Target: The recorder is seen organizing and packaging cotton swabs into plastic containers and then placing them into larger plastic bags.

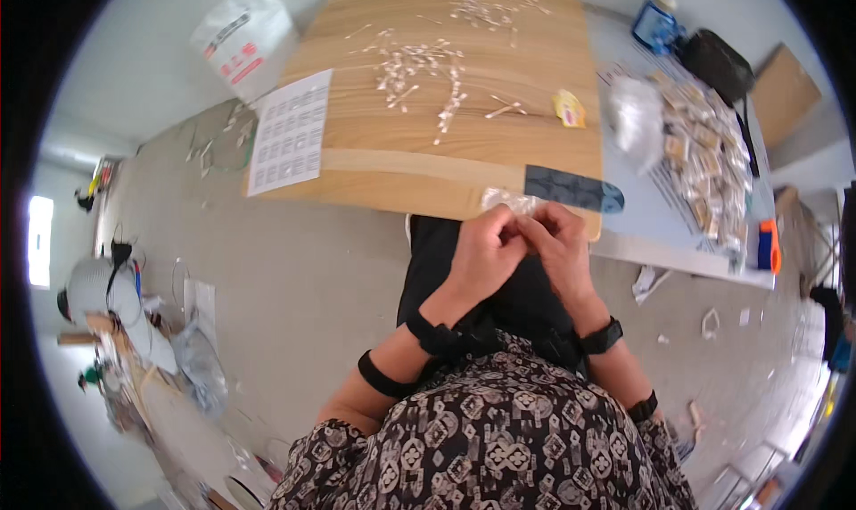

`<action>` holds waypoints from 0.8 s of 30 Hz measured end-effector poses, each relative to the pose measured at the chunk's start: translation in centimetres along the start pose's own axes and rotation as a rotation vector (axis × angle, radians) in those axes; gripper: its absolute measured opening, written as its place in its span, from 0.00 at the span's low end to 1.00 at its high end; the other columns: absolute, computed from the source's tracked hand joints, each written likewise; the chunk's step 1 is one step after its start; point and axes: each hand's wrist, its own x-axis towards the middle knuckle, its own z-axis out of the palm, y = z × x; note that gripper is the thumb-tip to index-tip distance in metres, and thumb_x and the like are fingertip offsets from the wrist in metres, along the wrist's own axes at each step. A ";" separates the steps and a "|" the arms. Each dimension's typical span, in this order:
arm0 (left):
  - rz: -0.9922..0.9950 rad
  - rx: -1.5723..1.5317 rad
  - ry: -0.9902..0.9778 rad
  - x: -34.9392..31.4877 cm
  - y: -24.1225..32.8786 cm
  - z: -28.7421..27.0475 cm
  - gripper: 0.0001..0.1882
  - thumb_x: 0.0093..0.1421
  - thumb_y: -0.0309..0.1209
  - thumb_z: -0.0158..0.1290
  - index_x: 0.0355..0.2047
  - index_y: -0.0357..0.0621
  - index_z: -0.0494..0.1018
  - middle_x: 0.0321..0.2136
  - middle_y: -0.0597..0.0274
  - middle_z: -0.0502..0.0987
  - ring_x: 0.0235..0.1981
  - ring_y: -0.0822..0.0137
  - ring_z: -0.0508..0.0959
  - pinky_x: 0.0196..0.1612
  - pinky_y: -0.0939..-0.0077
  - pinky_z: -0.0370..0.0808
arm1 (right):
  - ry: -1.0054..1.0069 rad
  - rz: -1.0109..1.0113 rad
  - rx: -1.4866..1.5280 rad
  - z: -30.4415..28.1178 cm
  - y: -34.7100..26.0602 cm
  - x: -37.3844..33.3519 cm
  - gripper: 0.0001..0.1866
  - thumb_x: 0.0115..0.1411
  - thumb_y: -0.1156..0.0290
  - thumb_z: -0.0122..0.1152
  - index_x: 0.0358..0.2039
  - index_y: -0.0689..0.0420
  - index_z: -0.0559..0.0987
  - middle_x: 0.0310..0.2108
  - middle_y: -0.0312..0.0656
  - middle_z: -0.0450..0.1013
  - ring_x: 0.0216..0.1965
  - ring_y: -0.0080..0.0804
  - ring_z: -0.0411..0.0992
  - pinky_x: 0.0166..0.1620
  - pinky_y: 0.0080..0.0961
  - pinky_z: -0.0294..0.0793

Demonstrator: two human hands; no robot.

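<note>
At the near edge of the wooden table, my left hand (485, 250) and my right hand (562, 247) meet with fingers pinched together. A small clear plastic bag (505, 198) sticks out beyond the fingertips, and both hands appear closed on its near end. What lies inside the bag is too blurred to tell. Just past my right hand lies a dark grey flat strip with a rounded end (571, 189). Farther off, a loose pile of cotton swabs (419, 64) spreads over the tabletop, with a few single swabs (506, 108) to its right.
Another swab heap (486, 11) lies at the back. A printed sheet (294, 131) overhangs the left edge, near a white bag (242, 42). A yellow packet (569, 109) sits at the right. The side table holds many small filled bags (704, 153), a blue jar (654, 21) and an orange tape dispenser (774, 246).
</note>
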 end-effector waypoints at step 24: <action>-0.140 -0.121 -0.196 1.0 0.1 0.7 0.06 0.57 0.21 0.58 0.26 0.38 0.71 0.20 0.69 0.74 0.20 0.82 0.69 0.22 0.87 0.65 | -0.003 0.241 0.513 -2.1 1.6 -1.0 0.06 0.61 0.73 0.60 0.29 0.63 0.78 0.24 0.34 0.75 0.26 0.18 0.74 0.29 0.16 0.77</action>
